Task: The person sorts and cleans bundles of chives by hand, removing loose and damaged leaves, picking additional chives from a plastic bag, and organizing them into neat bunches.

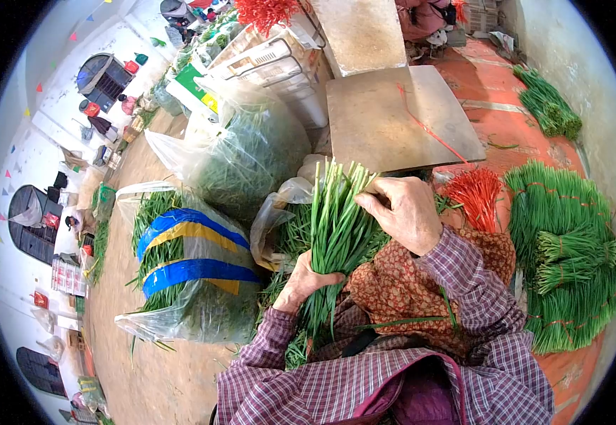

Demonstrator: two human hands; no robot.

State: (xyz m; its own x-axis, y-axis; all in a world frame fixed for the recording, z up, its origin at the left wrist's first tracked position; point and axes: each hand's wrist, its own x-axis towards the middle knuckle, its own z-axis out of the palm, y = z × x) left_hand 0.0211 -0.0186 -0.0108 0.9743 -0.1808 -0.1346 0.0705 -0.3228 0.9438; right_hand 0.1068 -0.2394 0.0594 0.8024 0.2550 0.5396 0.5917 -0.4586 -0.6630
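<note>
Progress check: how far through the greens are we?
Looks done: red-banded bundles, stacked at right. In hand: a bunch, no tie visible, gripped by the left hand, right hand at its upper ends. Apparently left: greens in the taped bag; loose red ties remain. Total unclear.

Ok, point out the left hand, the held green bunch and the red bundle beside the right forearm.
Left hand (300, 283): head view, its back.
Green bunch (340, 237): head view, middle leaves.
Red bundle (478, 198): head view, its middle.

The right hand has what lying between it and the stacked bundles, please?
Red strips lie between the right hand and the bundles in the head view.
</note>
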